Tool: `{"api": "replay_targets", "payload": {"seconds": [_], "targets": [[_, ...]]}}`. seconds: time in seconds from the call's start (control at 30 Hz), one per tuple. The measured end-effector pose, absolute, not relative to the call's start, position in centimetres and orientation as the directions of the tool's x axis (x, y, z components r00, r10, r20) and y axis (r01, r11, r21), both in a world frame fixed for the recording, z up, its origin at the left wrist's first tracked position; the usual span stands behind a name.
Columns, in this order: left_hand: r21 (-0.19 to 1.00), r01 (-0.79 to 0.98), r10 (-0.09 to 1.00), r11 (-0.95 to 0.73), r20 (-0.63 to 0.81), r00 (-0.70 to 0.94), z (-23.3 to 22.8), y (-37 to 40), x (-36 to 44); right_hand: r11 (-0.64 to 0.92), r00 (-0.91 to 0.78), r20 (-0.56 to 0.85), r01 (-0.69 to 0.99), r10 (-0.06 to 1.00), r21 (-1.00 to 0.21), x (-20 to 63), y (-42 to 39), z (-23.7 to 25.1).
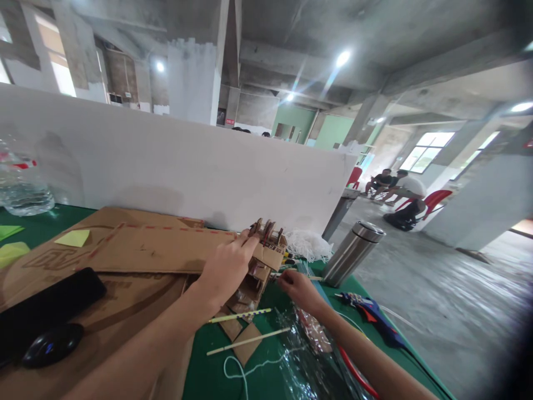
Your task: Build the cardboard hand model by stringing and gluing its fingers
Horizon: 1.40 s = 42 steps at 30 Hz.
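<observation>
A small cardboard model (pixel 266 256), built of several cut pieces with upright parts on top, stands near the white partition. My left hand (pixel 231 266) grips its left upper side, fingers bent over the edge. Close to the model's right side, my right hand (pixel 297 286) has its fingers pinched together; what they hold is hidden. A thin stick shows behind those fingertips. Below the model lie a yellow patterned pencil (pixel 241 316), a wooden stick (pixel 250 341), a cardboard square (pixel 247 341) and a white string (pixel 241 372).
A steel thermos (pixel 353 253) and a blue glue gun (pixel 377 319) are at the right table edge. White shredded filler (pixel 310 244) lies beside the partition (pixel 187 161). Cardboard sheets (pixel 158 250), a black keyboard (pixel 50 308) and a mouse (pixel 53 344) occupy the left. People sit far right.
</observation>
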<state>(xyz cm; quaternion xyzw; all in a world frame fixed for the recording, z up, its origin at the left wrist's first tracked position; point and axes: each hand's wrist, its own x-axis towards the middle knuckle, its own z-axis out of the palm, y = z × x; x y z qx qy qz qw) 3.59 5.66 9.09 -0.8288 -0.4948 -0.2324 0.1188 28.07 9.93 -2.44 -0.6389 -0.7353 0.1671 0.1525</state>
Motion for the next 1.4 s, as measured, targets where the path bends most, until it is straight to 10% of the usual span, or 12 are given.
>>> {"api": "replay_targets", "payload": {"seconds": [0.97,1.4], "targets": [[-0.010,0.861,0.762,-0.508,0.460,0.455,9.9,4.4,4.3,0.011,-0.023,-0.030,0.935,0.999,-0.354,27.8,10.9,-3.8],[0.011,0.861,0.768,-0.508,0.458,0.447,10.0,4.8,4.3,0.193,-0.193,0.043,0.890,0.980,-0.413,27.9,9.4,-2.7]]}}
